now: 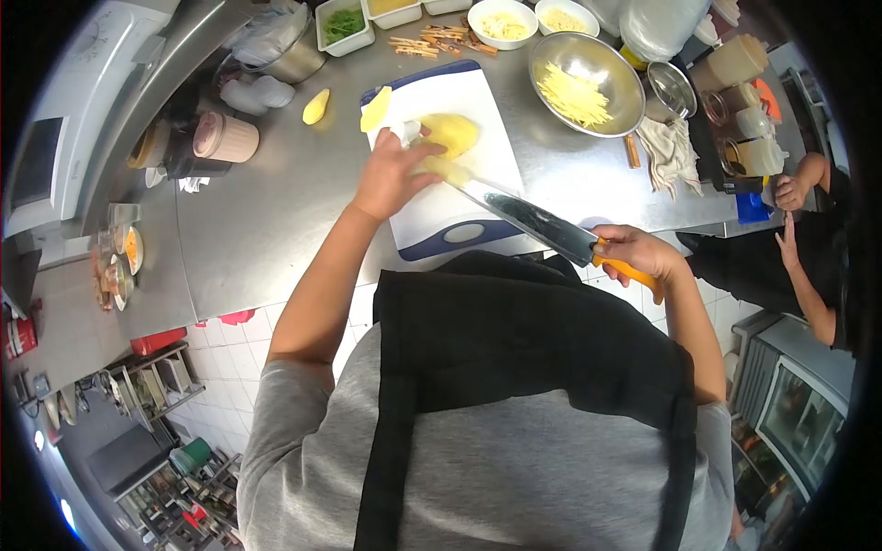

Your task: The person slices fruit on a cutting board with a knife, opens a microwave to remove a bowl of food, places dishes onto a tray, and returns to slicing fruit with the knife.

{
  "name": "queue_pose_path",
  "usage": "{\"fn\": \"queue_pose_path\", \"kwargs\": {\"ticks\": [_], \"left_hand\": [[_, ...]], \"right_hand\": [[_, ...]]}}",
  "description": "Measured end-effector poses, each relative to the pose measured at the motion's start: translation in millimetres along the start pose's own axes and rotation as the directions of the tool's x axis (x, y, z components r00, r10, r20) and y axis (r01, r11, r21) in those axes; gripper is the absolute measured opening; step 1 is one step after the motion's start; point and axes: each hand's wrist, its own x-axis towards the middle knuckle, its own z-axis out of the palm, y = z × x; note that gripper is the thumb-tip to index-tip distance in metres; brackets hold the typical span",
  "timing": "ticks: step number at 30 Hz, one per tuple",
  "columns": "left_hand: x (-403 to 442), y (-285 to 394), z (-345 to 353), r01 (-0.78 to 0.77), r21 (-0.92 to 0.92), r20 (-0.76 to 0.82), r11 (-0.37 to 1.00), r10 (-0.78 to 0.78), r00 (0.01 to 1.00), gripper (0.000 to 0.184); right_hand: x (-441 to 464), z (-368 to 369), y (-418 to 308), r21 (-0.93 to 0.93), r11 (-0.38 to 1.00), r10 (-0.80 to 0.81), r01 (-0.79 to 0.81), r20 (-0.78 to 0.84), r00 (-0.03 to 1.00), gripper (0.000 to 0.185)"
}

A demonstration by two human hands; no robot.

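A white cutting board [450, 96] with blue ends lies on the steel counter. On it are a yellow potato-like piece [450, 136] and a flat yellow slice [376, 109] at the upper left corner. My left hand [397, 170] is over the board's left side, thumb and fingers curved around a pale piece [445, 171] beside the yellow one. My right hand [634, 254] is closed on the orange handle of a large knife [533, 220]. The knife's blade slants up and left across the board, its tip near my left fingers.
A steel bowl [625, 92] of yellow strips stands right of the board, by a cloth [671, 154]. Another yellow piece [316, 106] lies left. Clothespins [441, 39] and white containers [344, 29] line the back. A co-worker's hands [790, 197] are at far right.
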Motion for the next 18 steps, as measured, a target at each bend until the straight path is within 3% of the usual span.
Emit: {"fn": "queue_pose_path", "kwargs": {"ticks": [2, 8, 10, 18], "left_hand": [[9, -13, -7, -0.018, 0.008, -0.045, 1.000, 0.019, 0.999, 0.041], [37, -22, -14, -0.059, 0.049, 0.179, 0.997, 0.050, 0.983, 0.041], [38, -25, -9, -0.095, 0.065, 0.166, 0.993, 0.083, 0.983, 0.037], [33, -29, -10, -0.088, 0.099, 0.198, 0.991, 0.067, 0.978, 0.026]], "right_hand": [[1, 2, 2, 0.014, 1.000, -0.025, 0.025, -0.002, 1.000, 0.020], [-14, 6, 14, 0.063, 0.991, -0.114, 0.116, -0.031, 0.993, 0.014], [-29, 7, 20, 0.091, 0.985, -0.142, 0.149, -0.085, 0.986, 0.013], [-49, 10, 33, 0.115, 0.989, -0.067, 0.095, -0.225, 0.972, 0.009]]}}
